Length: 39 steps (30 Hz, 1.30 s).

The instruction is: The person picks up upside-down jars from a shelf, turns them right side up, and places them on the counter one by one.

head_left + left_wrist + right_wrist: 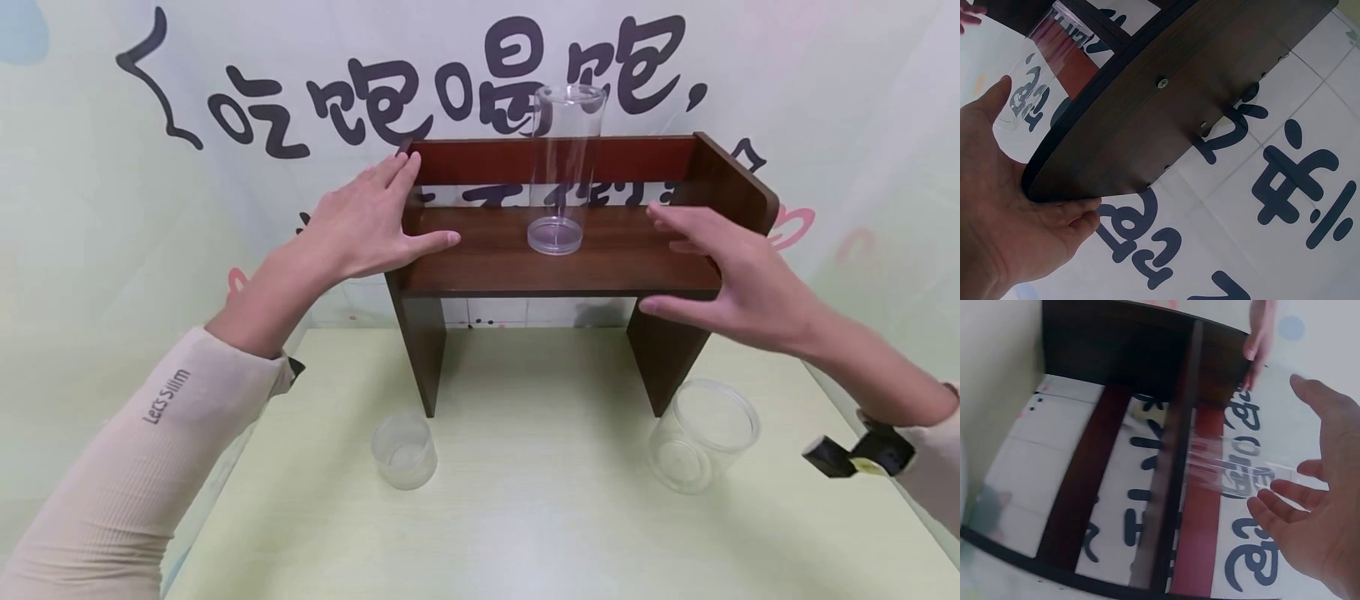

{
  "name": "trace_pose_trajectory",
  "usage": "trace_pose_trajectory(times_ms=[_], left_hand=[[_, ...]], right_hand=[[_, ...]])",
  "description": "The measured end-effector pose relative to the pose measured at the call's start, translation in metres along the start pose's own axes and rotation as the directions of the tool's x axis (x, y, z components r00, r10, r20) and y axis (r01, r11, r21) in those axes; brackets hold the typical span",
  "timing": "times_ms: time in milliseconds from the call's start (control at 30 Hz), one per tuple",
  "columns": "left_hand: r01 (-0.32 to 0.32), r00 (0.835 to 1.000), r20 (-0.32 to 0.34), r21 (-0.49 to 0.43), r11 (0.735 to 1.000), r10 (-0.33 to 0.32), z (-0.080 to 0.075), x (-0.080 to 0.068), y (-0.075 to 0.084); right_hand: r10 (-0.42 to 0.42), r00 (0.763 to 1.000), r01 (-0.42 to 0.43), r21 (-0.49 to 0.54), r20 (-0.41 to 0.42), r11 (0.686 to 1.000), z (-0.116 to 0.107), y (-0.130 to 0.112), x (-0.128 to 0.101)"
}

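Note:
A dark brown wooden shelf [480,271] stands on the table, with a tall clear cylinder [566,167] upright on its board. At the shelf's left end, my left hand [367,221] touches the top of the side panel [1147,106], fingers straight and thumb spread inward over the board. My right hand [738,275] is held in front of the shelf's right end, thumb and fingers apart and holding nothing. In the right wrist view the fingertips [1266,503] overlap the clear cylinder [1235,465].
On the pale table [517,517], a small clear cup [405,454] stands front left of the shelf. A wider clear jar [701,437] stands at front right, below my right hand. Behind the shelf hangs a white backdrop [187,217] with black lettering.

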State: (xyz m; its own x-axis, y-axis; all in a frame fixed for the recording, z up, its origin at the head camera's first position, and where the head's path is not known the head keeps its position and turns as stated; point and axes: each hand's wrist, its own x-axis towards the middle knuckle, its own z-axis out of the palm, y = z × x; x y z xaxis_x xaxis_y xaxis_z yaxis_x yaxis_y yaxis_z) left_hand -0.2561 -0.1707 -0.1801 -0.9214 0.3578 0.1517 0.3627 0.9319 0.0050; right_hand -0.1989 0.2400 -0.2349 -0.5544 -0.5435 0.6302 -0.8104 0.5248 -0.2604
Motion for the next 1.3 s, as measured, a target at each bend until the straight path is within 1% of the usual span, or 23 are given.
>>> trace_pose_trajectory(times_ms=[100,200,367,533,700,867,1000,1133,1300], left_hand=[[-0.003,1.000,-0.002,-0.002,1.000,0.003,0.000,0.000,0.000],[-0.003,1.000,-0.004,-0.004,1.000,0.003,0.000,0.000,0.000],[-0.002,1.000,-0.010,-0.006,1.000,0.002,0.001,0.000,0.000],[-0.003,1.000,-0.017,-0.009,1.000,0.003,0.002,-0.001,0.000],[-0.005,1.000,-0.016,-0.019,1.000,0.005,0.002,-0.001,0.001],[-0.003,1.000,-0.019,-0.026,1.000,0.002,0.002,-0.001,0.001],[-0.003,1.000,-0.022,-0.030,1.000,0.003,0.003,-0.001,0.001],[-0.002,1.000,-0.025,-0.027,1.000,0.002,0.002,-0.002,0.001],[-0.001,1.000,-0.029,-0.031,1.000,0.000,0.002,-0.002,0.001]], right_hand=[[0.059,0.998,-0.059,-0.011,-0.023,0.998,-0.001,-0.002,0.013],[0.128,0.991,-0.128,-0.002,-0.035,0.992,0.000,-0.002,0.025],[0.239,0.970,-0.239,0.015,-0.049,0.971,0.001,0.003,0.046],[0.303,0.952,-0.301,0.036,-0.049,0.953,0.006,0.011,0.064],[0.349,0.934,-0.344,0.075,-0.072,0.936,0.014,0.019,0.080],[0.383,0.917,-0.369,0.126,-0.113,0.921,0.020,0.024,0.097],[0.395,0.908,-0.373,0.158,-0.143,0.914,0.024,0.027,0.109],[0.381,0.912,-0.354,0.178,-0.154,0.918,0.029,0.029,0.120],[0.350,0.921,-0.321,0.174,-0.171,0.931,0.036,0.029,0.129]])
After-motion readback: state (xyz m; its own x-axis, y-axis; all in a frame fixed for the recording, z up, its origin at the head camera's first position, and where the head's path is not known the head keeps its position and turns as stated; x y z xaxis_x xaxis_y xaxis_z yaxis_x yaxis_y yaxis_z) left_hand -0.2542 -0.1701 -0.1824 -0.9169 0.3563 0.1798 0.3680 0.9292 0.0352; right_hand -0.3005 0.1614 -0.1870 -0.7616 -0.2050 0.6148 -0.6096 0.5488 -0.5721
